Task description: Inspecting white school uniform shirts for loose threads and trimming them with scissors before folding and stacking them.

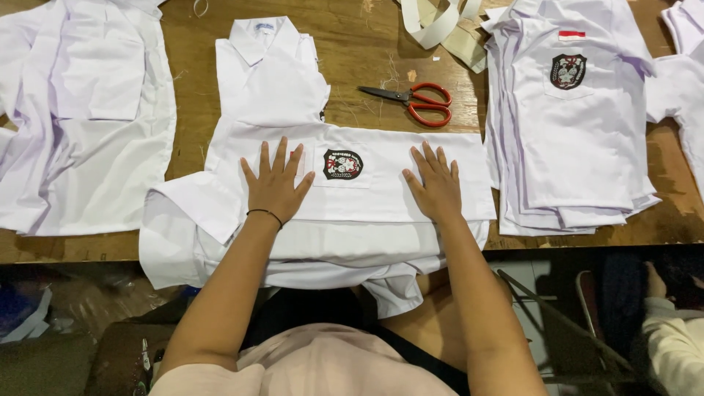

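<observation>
A white shirt with a dark embroidered pocket badge lies partly folded at the near edge of the wooden table, its hem hanging over the edge. My left hand presses flat on it left of the badge, fingers spread, a thin black band on the wrist. My right hand lies flat on the shirt right of the badge. Neither hand holds anything.
Red-handled scissors lie just beyond the shirt. A stack of folded white shirts sits at the right, loose white shirts at the left, pale fabric strips at the back. Another person's sleeve shows at the lower right.
</observation>
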